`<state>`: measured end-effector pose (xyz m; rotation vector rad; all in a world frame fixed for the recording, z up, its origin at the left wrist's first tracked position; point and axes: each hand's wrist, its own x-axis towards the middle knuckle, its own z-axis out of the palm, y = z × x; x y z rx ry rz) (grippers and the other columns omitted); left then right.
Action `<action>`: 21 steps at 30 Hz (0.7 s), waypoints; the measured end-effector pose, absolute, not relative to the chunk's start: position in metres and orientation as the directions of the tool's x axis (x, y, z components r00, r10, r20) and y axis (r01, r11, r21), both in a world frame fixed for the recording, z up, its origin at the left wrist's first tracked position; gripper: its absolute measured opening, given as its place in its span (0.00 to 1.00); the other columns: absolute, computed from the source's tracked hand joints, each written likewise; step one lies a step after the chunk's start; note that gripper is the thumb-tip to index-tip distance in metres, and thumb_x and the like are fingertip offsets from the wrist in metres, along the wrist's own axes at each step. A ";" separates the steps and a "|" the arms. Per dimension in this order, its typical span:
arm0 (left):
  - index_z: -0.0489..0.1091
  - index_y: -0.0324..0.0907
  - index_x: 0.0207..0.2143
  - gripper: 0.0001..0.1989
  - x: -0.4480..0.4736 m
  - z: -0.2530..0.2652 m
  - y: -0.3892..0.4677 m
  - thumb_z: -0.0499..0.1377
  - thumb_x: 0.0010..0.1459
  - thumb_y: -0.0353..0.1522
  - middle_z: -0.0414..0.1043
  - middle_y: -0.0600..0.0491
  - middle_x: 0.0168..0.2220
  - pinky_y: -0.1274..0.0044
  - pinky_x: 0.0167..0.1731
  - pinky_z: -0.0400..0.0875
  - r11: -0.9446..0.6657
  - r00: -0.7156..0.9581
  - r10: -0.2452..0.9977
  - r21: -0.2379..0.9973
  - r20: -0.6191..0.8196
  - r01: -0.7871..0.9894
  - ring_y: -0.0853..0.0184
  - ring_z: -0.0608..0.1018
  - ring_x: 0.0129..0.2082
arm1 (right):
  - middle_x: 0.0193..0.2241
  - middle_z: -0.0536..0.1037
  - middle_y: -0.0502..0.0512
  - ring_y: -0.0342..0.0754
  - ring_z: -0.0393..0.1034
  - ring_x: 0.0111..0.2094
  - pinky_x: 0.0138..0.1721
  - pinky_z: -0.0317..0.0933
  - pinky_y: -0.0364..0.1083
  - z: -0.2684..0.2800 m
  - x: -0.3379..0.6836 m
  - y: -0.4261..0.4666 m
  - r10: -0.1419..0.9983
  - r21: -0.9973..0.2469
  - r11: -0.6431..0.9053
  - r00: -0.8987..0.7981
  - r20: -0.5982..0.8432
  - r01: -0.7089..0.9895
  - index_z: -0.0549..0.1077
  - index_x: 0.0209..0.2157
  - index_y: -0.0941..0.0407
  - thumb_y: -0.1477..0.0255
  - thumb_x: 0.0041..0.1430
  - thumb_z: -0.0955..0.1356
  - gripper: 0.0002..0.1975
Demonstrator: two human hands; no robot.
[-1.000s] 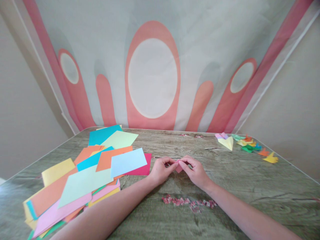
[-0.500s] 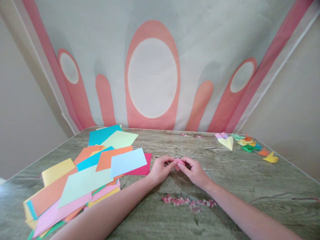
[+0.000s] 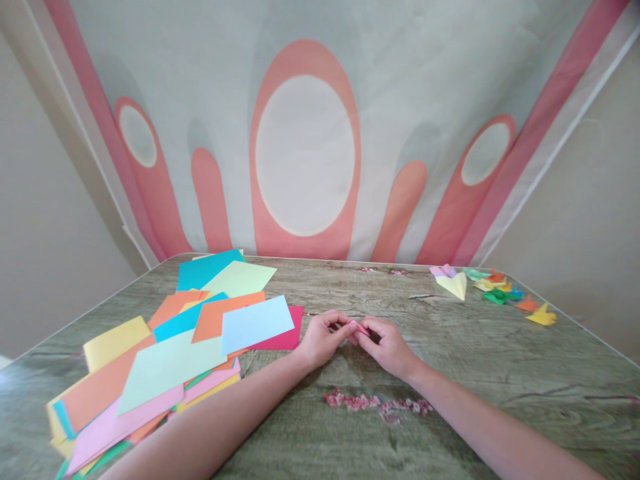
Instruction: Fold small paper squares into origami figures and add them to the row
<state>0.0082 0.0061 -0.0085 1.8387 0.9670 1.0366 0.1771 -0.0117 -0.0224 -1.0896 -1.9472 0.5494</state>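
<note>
Nearest, a band of small pink flowers (image 3: pixel 373 403) is printed on the tabletop (image 3: pixel 500 373) just behind the two forearms; beyond it, near the middle of the tabletop, the left hand (image 3: pixel 320 340) and right hand (image 3: pixel 387 347) meet fingertip to fingertip, each pinching one end of a small folded pink paper (image 3: pixel 359 327) that lies low over the surface. Toward the left edge spreads a loose heap of coloured sheets (image 3: pixel 165 347); at the far right corner sits a cluster of folded paper figures (image 3: pixel 493 287), well apart from the hands.
</note>
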 end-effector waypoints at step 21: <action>0.68 0.36 0.29 0.10 0.002 -0.008 0.023 0.59 0.55 0.35 0.70 0.51 0.25 0.80 0.27 0.68 0.411 0.414 0.878 0.823 -0.241 -0.392 0.72 0.72 0.23 | 0.31 0.72 0.52 0.45 0.68 0.32 0.35 0.63 0.45 -0.020 0.174 -0.018 0.836 -0.747 0.545 -0.305 0.455 0.380 0.70 0.36 0.55 0.70 0.53 0.67 0.07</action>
